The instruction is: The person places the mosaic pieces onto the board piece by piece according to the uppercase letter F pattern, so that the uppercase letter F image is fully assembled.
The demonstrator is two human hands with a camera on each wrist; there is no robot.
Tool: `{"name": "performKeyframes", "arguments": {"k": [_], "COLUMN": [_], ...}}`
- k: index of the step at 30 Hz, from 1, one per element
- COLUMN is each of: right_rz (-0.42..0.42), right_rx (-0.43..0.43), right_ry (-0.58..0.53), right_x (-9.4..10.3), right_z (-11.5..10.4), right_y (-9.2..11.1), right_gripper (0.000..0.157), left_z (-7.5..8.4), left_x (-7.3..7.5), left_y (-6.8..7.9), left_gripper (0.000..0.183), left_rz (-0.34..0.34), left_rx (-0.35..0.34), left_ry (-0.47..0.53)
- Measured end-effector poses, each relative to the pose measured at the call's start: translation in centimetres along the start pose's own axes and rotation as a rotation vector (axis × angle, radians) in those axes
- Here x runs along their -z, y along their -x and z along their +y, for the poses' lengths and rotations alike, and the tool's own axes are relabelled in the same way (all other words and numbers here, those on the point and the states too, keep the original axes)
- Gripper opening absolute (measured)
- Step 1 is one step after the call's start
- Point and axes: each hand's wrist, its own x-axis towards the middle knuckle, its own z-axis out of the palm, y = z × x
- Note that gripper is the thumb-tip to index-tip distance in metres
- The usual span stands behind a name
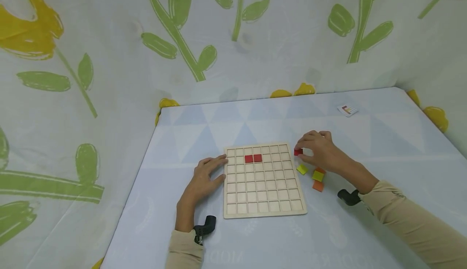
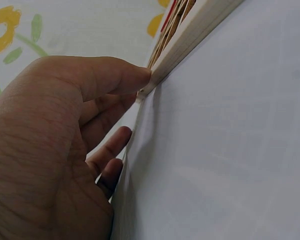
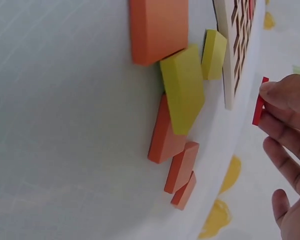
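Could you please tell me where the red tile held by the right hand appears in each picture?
Head: right of centre, beside the board's right edge, at the fingertips of the right hand; the red tile looks small.
Left wrist: not in it.
Right wrist: toward the right edge, near mid-height.
Shared landmark: the wooden board, partly visible in both wrist views.

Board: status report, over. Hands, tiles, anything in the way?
Left hand touching left edge of board. Right hand pinching red tile, right of board. Two more reds in cells. Yellow tiles, orange tiles loose alongside, none on board.
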Motion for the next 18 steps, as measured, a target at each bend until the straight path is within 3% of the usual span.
{"name": "performKeyframes", "arguments": {"k": [10,18], "right_rz": [0.05,0.04], "right_rx": [0.065,0.067], "right_ry": [-0.005,-0.01], "right_x": [-0.4,-0.7], "right_z": [-0.5,-1.2], "right_y": [-0.9,-1.4], "right_gripper": [0.02,0.021], "left_z": [0.1,0.2], "left_x": [0.1,0.1], "left_y": [0.2,0.2], "left_gripper": [0.048,0.048], "left_rz": [0.02,0.026], "left_rx": [-0.04,-0.043], "left_ry": [0.022,0.015]}}
